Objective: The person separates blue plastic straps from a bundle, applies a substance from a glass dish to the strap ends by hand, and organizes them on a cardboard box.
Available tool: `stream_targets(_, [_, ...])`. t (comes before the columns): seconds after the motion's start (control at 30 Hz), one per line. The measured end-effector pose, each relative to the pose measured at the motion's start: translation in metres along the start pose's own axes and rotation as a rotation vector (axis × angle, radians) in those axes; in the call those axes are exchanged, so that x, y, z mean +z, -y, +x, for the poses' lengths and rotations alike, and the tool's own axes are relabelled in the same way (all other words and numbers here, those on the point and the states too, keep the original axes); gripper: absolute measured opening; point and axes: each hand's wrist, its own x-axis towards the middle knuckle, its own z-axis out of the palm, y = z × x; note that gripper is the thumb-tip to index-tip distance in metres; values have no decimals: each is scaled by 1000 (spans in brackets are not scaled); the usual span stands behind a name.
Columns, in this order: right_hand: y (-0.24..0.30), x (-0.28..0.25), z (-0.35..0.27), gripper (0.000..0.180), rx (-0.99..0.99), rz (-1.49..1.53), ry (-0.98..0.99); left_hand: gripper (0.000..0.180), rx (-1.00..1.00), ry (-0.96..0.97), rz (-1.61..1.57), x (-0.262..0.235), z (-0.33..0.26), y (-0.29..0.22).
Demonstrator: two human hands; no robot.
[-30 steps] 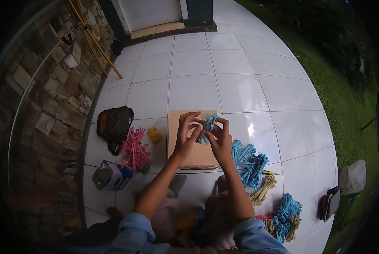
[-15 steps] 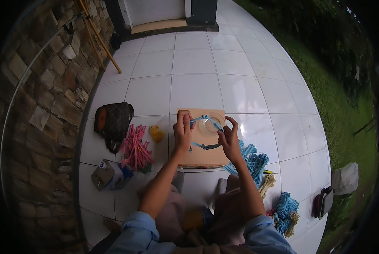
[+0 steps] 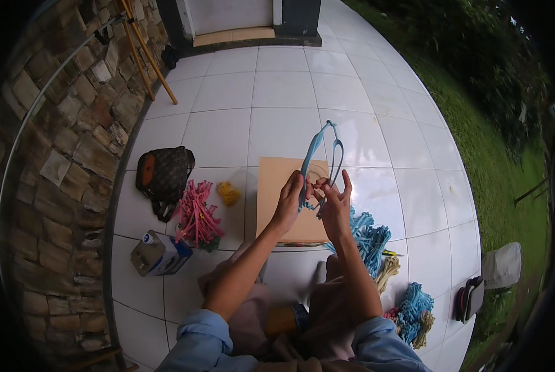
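Over tiles (image 3: 283,133), blue cord (image 3: 315,146) arches beyond both hands (image 3: 286,203) (image 3: 335,211), apparently gripped.

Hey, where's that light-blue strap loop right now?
In the head view, the light-blue strap loop is just right of centre, in the left hand, with the right hand beside it, over the tan cardboard.

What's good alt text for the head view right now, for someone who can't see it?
A person's left hand and right hand hold a blue loop over a tan board on white tiles. A dark bag and pink strips lie to the left, blue strips to the right.
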Motion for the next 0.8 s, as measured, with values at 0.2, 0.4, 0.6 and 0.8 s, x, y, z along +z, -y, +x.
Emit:
stream_targets(0.2, [-1, 3, -5, 63, 3, 102, -88, 29, -2, -133, -170, 9, 5, -7])
stream_targets(0.4, [12, 5, -9, 57, 19, 220, -71, 29, -86, 7, -484, 9, 6, -17])
stream_targets(0.6, [21, 3, -12, 48, 120, -45, 35, 29, -174, 186, 24, 10, 1, -18])
stream_targets(0.8, [26, -9, -21, 54, 241, -284, 178, 24, -486, 394, 173, -18, -11, -30])
